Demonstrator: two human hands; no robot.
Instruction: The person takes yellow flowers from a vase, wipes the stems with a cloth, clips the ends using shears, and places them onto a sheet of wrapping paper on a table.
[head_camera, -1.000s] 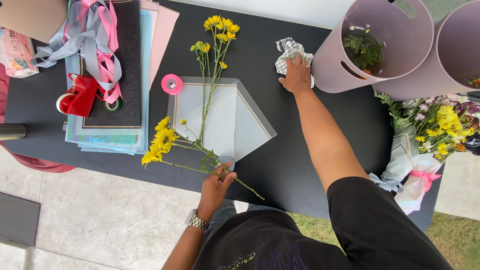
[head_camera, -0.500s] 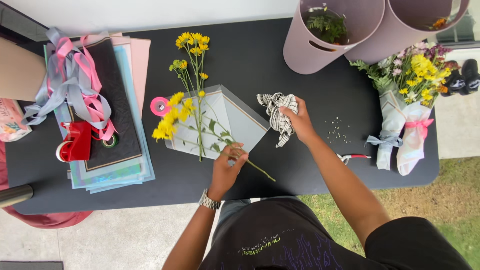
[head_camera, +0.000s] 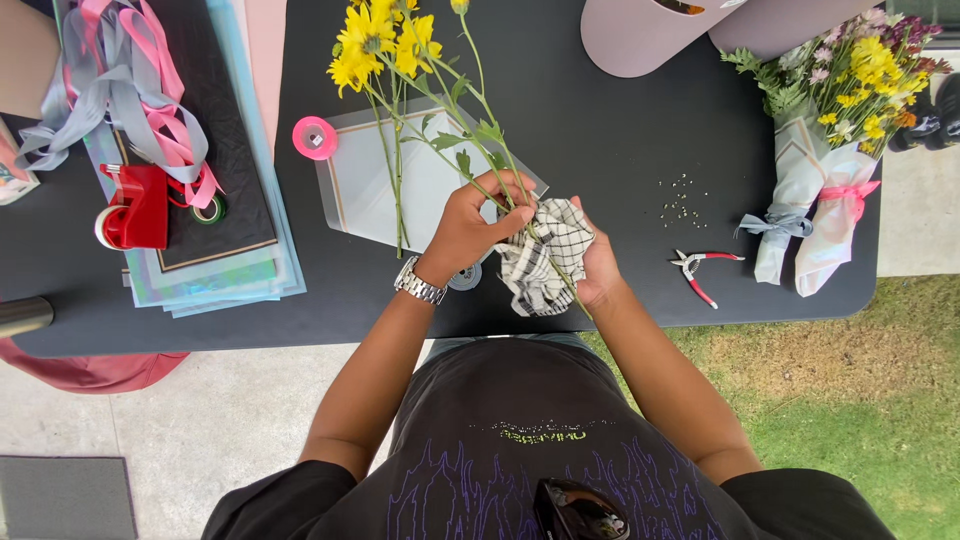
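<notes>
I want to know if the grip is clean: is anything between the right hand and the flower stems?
Yes. A checked cloth lies between the right hand and the stems, wrapped around their lower part. The left hand grips the stems bare, just above the cloth.

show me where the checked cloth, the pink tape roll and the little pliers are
checked cloth (head_camera: 540, 262), head view, on the bunched middle held in the right hand
pink tape roll (head_camera: 314, 137), head view, on its pink ring beside the wrapping sheet
pliers (head_camera: 697, 268), head view, on the joint where the red handles meet
</notes>
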